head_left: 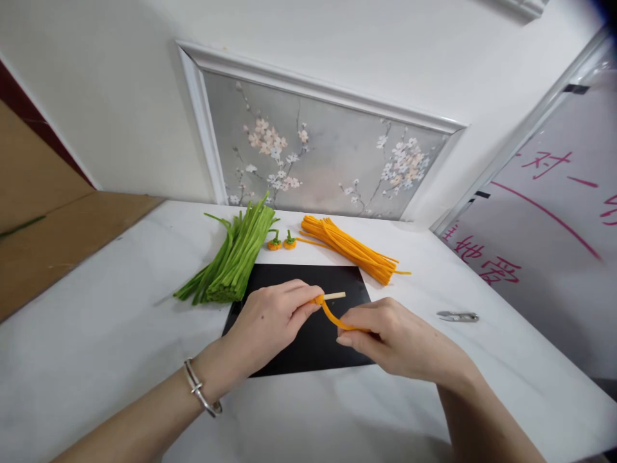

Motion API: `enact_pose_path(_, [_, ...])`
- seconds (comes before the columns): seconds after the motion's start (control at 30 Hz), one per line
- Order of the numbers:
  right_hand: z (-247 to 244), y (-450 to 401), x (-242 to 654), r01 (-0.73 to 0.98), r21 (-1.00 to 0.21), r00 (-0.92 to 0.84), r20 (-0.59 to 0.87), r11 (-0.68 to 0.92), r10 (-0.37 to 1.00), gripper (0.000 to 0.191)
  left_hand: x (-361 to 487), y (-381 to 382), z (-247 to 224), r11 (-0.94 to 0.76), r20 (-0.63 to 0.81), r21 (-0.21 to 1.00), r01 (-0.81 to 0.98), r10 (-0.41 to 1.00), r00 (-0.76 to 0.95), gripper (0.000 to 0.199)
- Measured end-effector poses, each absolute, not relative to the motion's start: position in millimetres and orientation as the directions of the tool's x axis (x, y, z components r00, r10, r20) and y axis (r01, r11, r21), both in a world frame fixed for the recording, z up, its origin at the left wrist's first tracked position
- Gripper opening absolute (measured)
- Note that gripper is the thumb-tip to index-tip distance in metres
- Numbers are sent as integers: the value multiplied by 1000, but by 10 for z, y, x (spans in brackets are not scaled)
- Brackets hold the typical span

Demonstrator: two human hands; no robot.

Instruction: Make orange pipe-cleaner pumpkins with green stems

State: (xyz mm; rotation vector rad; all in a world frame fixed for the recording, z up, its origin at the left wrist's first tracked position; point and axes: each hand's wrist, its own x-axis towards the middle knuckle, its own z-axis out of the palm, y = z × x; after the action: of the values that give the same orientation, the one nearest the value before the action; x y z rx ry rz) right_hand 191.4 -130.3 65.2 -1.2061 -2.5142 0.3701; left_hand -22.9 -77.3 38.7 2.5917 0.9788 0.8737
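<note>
Over a black mat point(289, 357), my left hand point(279, 312) pinches a thin pale stick point(336, 296) together with the coiled end of an orange pipe cleaner point(332, 316). From there the pipe cleaner curves down to my right hand point(393, 334), whose thumb and fingers are closed on its other stretch. A bundle of green pipe cleaners point(236, 257) lies left of the mat's far edge. Beyond the mat, on the right, rests a bundle of orange pipe cleaners point(349, 247). Between the bundles sit two small orange-and-green pumpkin-like pieces, a left one point(274, 242) and a right one point(290, 242).
Small metal thread snips point(457, 316) lie on the white table point(116, 308) at the right. Behind stands a wall with a framed blossom panel point(328, 154). A whiteboard with red writing point(544, 225) leans at the right, and brown cardboard point(58, 238) is at the left.
</note>
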Motion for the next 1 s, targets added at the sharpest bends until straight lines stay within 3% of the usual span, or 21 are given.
enact_pose_path(0.17, [634,-1279,1901,758,-332,-453,351,562,819,26,-214,-788,329,-787,471,292,544,613,634,20])
enact_pose_path(0.43, [487,-1097,1947,805,-316,-280,544,503,791,25,-195,-792,313,-822,464,212,528,560,686,18])
enact_pose_path(0.57, [434,-1042,1949,809,-341,-281,491,478,825,24,-185,-811,307,-827,436,194,528,555,709,16])
enact_pose_path(0.7, [389,-1010,1942,835,-313,-344,343,452,874,23,-191,-840,299,-800,448,214,560,590,672,14])
enact_pose_path(0.8, [365,-1006,1931,842,-298,-396,224,450,890,21,-195,-847,308,-783,480,264,563,613,628,26])
enact_pose_path(1.0, [357,-1053,1893,804,-269,-518,121,530,847,23,-208,-815,331,-847,581,235,477,516,630,17])
